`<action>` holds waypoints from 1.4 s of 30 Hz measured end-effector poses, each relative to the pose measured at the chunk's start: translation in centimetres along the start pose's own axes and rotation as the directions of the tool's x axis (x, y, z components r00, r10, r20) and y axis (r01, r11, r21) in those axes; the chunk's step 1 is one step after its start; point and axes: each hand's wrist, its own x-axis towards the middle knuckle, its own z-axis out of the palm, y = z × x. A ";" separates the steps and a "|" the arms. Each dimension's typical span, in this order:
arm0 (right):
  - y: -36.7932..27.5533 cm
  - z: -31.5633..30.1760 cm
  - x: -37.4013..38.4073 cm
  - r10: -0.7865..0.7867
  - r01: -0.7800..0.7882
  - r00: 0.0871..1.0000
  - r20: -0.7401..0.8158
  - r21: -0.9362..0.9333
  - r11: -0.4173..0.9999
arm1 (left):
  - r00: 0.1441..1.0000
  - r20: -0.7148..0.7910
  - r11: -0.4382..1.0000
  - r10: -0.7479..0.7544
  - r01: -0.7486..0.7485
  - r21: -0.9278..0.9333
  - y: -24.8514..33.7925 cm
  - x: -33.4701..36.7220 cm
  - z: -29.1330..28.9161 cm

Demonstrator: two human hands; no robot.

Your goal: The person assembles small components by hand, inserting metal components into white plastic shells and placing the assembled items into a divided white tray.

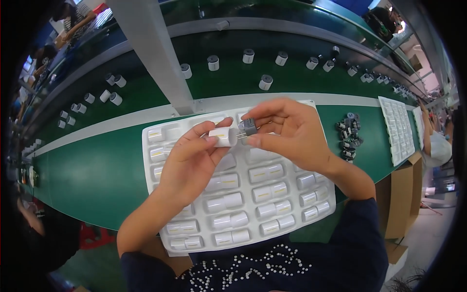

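Between the fingers and thumb of my left hand (187, 163) is a white plastic cylinder (223, 136) with a yellow mark, its open end turned to the right. My right hand (294, 134) pinches a small dark grey plug part (249, 126) whose thin metal pins point left, at the mouth of the cylinder. Whether the pins are inside it or just in front, I cannot tell. Below both hands lies a white moulded tray (248, 194) holding rows of white cylinders (275, 208).
A pile of grey plug parts (349, 136) lies on the green table (97, 180), right of the tray. Beyond a metal post (155, 53), a green conveyor belt (214, 87) carries several white cylinders with dark tops. Another white tray (396, 129) and a cardboard box (404, 194) are at right; people work around.
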 end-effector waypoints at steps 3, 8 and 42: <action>0.4 1.1 -0.3 -0.075 0.077 0.997 0.022 -0.108 0.991 | 0.999 -0.002 0.996 0.044 -0.044 -0.082 -0.6 -0.1 0.2; 0.1 2.4 0.2 -0.049 0.047 0.998 -0.047 -0.047 0.998 | 0.969 -0.053 0.971 0.240 -0.241 -0.014 -0.9 -0.6 0.8; -1.8 -1.8 2.5 -0.628 0.729 0.635 0.449 -0.617 0.297 | 0.896 -0.016 0.843 0.444 -0.411 0.347 -1.7 1.0 4.3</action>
